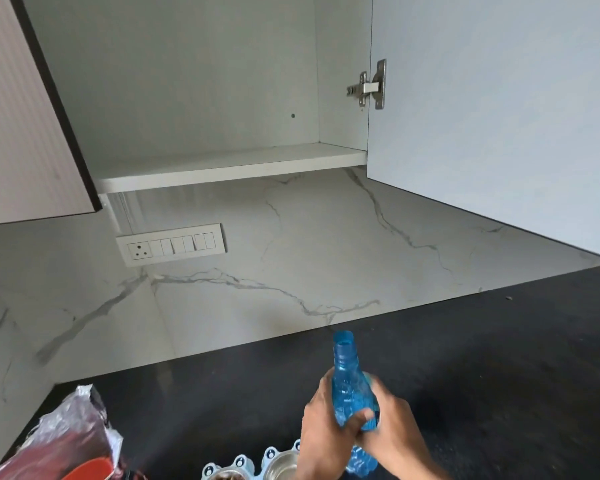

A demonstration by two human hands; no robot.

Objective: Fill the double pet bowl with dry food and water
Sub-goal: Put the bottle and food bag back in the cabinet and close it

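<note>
A blue translucent plastic bottle (347, 386) stands upright with its cap off, low in the middle of the view. My left hand (321, 431) grips its body from the left, and my right hand (394, 434) grips it from the right. The double pet bowl (257, 467) peeks in at the bottom edge, light blue with a scalloped rim. Its left metal cup holds brown dry food; the right cup is steel, its content unclear. The bowl's front is cut off by the frame.
A crinkled clear and red bag (66, 441) lies at the bottom left on the black countertop (499, 358). Behind is a marble backsplash with a switch panel (171, 244). Overhead, a white cabinet stands open with a bare shelf (229, 169) and its door (492, 116) swung right.
</note>
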